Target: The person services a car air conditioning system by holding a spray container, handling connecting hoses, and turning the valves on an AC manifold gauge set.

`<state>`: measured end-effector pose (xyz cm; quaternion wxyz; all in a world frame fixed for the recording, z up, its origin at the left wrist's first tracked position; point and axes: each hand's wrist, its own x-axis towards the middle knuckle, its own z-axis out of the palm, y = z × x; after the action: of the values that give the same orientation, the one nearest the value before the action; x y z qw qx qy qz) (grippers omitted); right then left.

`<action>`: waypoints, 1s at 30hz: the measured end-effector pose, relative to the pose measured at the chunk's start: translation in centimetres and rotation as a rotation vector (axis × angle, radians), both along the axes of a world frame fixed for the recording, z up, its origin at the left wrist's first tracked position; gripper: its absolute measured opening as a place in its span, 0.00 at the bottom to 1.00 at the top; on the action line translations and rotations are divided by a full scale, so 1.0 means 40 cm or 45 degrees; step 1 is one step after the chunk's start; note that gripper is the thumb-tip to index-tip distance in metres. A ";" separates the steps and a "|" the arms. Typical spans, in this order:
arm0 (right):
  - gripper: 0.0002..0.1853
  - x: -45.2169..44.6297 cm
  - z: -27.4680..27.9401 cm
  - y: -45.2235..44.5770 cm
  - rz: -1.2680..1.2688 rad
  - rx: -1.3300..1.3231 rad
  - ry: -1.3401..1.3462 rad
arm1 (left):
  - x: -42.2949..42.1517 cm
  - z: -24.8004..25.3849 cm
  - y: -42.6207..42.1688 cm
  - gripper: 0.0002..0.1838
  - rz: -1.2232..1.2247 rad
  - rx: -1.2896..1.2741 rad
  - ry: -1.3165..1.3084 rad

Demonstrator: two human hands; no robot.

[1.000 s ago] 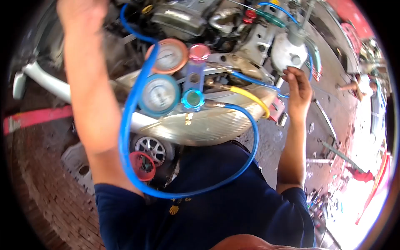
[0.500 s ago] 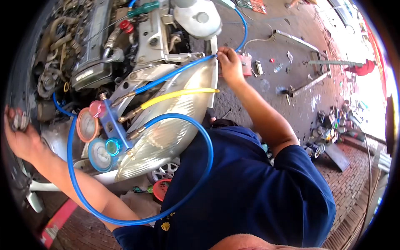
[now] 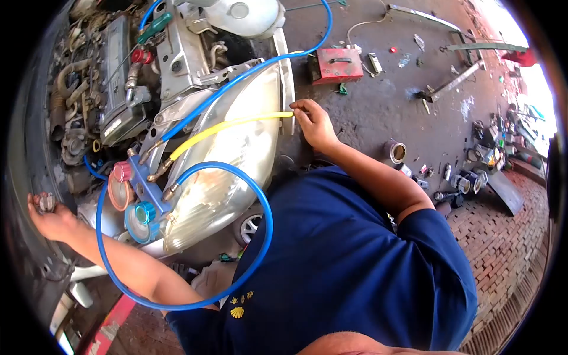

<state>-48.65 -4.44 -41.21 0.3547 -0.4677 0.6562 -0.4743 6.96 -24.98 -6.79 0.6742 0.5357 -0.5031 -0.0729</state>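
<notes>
At the front of an open engine bay, my right hand [image 3: 313, 123] pinches the free end of a yellow hose [image 3: 225, 125]. This hose runs to a blue manifold gauge set [image 3: 145, 180] with a red-rimmed and a blue-rimmed dial, resting by the headlight [image 3: 228, 171]. A blue hose [image 3: 269, 236] leaves the gauge set, loops over my left forearm and returns toward the engine. Another blue hose [image 3: 231, 87] passes above the yellow one. Out at the far left, my left hand [image 3: 52, 220] is closed around a small grey metal piece [image 3: 47, 203], its kind unclear.
The engine [image 3: 115, 89] fills the upper left, with a green-handled screwdriver [image 3: 155, 28] on it. A red toolbox [image 3: 336, 65] sits on the dark floor beyond my right hand. A metal frame [image 3: 455, 80], cans [image 3: 467, 182] and clutter lie to the right.
My right hand has left the blue hose and taken the yellow hose's end. The view has shifted, so the red toolbox shows fully. My left hand still holds the grey metal piece.
</notes>
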 end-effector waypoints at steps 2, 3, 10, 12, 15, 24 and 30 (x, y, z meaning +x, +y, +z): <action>0.11 -0.012 0.018 0.003 0.134 -0.055 0.100 | 0.066 0.019 0.001 0.15 -0.053 -0.054 0.384; 0.11 -0.020 0.025 0.005 0.196 -0.069 0.114 | 0.090 0.031 0.019 0.14 -0.130 -0.042 0.444; 0.14 -0.095 -0.013 -0.021 0.196 0.036 -0.202 | -0.123 0.007 0.270 0.13 -0.014 -0.006 0.245; 0.13 -0.121 -0.043 -0.046 0.141 0.005 -0.218 | -0.154 -0.058 0.344 0.14 0.241 0.012 0.012; 0.12 -0.122 0.056 -0.107 0.230 -0.125 -0.226 | -0.206 -0.157 0.453 0.11 0.418 0.113 -0.083; 0.11 0.253 0.591 -0.303 1.321 -1.025 0.449 | -0.278 -0.274 0.525 0.09 0.473 0.103 -0.280; 0.13 0.427 0.593 -0.360 1.715 -0.767 1.264 | -0.299 -0.268 0.533 0.09 0.496 0.168 -0.356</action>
<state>-31.56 -18.86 -17.47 0.0948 -0.9795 0.1673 -0.0600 -5.02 -3.67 -17.53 0.5628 0.6704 -0.4730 0.1005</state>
